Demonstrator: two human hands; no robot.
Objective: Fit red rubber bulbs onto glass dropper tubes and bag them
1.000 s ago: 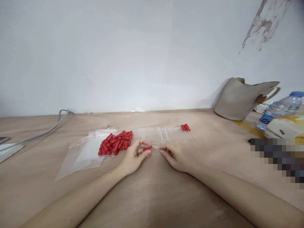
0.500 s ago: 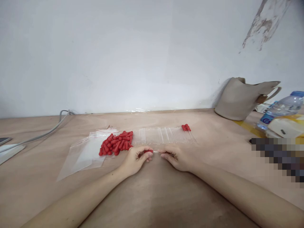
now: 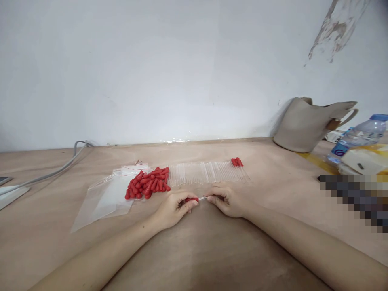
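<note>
My left hand (image 3: pixel 176 207) is closed on a red rubber bulb (image 3: pixel 192 199), its mouth turned to the right. In my right hand (image 3: pixel 224 199) a thin clear dropper tube (image 3: pixel 202 198) is pinched, its left end meeting the bulb; how deep it sits inside I cannot tell. Behind the hands lies a row of clear dropper tubes (image 3: pixel 197 173). A pile of red rubber bulbs (image 3: pixel 148 184) rests to the left, partly on a clear plastic bag (image 3: pixel 103 202). At the row's right end, several tubes carry red bulbs (image 3: pixel 237 162).
A grey-beige bag (image 3: pixel 306 125) stands at the back right against the wall, with a water bottle (image 3: pixel 360 137) and a white and yellow packet (image 3: pixel 366 161) beside it. A grey cable (image 3: pixel 60 169) crosses the table (image 3: pixel 194 250) at the left.
Both hands have shifted slightly towards me and to the right. The red bulb shows more clearly past my left fingertips, with the tube end now against it.
</note>
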